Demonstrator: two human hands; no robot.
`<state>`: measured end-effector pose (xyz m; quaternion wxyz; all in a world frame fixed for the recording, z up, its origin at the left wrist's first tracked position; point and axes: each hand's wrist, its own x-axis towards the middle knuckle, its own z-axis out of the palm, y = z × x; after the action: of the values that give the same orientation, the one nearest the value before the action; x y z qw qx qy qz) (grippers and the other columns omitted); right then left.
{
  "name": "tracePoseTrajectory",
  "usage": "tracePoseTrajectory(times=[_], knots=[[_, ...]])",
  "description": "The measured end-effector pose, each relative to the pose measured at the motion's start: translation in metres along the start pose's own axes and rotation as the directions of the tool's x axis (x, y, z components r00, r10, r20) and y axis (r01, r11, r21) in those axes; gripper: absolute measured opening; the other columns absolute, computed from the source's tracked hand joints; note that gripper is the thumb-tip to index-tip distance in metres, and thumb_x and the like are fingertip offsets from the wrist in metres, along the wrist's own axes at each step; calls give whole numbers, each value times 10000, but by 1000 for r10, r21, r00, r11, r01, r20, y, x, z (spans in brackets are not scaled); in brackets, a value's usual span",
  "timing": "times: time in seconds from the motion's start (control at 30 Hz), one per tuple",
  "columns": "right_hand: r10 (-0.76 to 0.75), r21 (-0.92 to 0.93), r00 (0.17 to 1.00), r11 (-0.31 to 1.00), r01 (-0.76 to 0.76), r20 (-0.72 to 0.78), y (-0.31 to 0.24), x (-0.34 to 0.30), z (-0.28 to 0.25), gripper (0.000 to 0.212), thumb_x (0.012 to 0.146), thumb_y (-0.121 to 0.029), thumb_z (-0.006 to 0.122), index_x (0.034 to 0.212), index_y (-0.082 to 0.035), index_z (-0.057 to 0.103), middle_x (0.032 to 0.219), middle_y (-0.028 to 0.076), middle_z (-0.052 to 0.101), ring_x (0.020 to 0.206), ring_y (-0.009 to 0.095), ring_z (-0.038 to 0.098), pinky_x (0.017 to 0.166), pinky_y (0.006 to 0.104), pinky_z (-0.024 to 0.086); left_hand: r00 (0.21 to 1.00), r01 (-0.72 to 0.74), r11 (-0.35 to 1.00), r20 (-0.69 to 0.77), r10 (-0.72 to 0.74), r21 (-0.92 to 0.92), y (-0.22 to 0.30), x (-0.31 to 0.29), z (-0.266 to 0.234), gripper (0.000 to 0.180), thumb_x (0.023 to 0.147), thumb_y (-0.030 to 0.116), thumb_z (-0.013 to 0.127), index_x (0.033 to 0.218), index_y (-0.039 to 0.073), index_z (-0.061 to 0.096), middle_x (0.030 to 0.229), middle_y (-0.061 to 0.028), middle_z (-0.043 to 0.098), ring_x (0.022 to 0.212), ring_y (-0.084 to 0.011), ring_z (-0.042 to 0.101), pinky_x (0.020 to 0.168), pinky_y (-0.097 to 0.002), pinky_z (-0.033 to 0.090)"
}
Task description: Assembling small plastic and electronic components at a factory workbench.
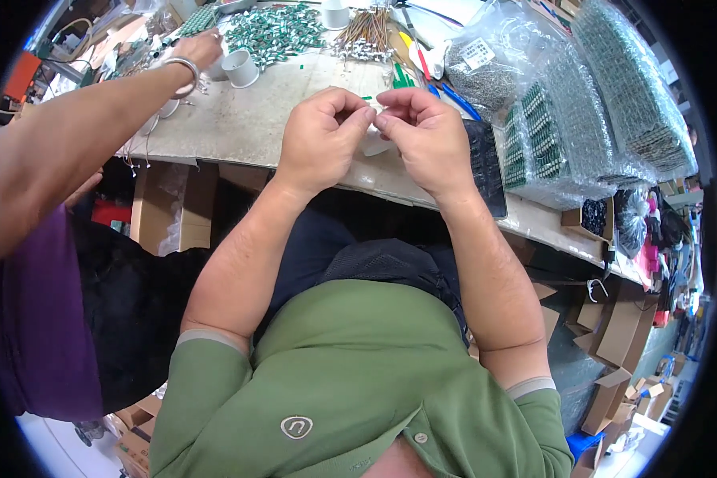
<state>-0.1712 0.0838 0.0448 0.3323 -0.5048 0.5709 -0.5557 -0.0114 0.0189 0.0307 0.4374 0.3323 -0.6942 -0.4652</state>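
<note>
My left hand (324, 137) and my right hand (431, 137) meet above the front part of the workbench (239, 119). Thumb and forefinger of each are pinched, the tips almost touching. Whatever they hold is too small and too covered by the fingers to name. A thin green sliver (366, 98) shows just behind the left fingers. Under the fingertips lies a small white piece (376, 146), partly hidden. Beyond the hands are several green strips (402, 77), a blue-handled tool (459, 102) and a red-handled tool (420, 57).
A co-worker's braceleted arm (95, 131) reaches in from the left, near a white cup (240, 69). Behind lie piled green-and-white parts (275, 33) and brown wires (364, 33). Rightward are a bag of metal parts (486, 68), a black tray (486, 163) and bubble-wrapped green boards (543, 131).
</note>
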Motion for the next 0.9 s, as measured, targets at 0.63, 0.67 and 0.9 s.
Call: tracePoseTrajectory(times=[0.63, 0.67, 0.9], knots=[[-286, -342, 956, 907, 245, -72, 25, -6, -7, 72, 951, -40, 660, 975, -21, 725, 879, 40, 676, 751, 165, 573, 723, 290, 474, 873, -482, 836, 222, 433, 263, -19, 28, -9, 397, 805, 10, 764, 1199, 46, 731, 1199, -85, 692, 995, -224, 643, 913, -331, 524], [-239, -285, 967, 936, 206, -86, 24, -6, -7, 73, 947, -45, 660, 967, -23, 726, 877, 47, 681, 752, 175, 578, 721, 301, 480, 846, -528, 792, 271, 459, 306, -25, 33, -6, 435, 806, 10, 765, 1236, 54, 720, 1234, -88, 681, 1040, -234, 643, 957, -339, 519], [-128, -117, 988, 986, 118, -87, 25, -2, -10, 77, 956, -58, 665, 966, -26, 735, 886, 38, 695, 750, 153, 571, 701, 297, 483, 641, -761, 516, 581, 502, 393, -45, 67, 13, 558, 829, 10, 776, 1370, 86, 663, 1292, -99, 672, 1160, -281, 663, 1075, -375, 521]])
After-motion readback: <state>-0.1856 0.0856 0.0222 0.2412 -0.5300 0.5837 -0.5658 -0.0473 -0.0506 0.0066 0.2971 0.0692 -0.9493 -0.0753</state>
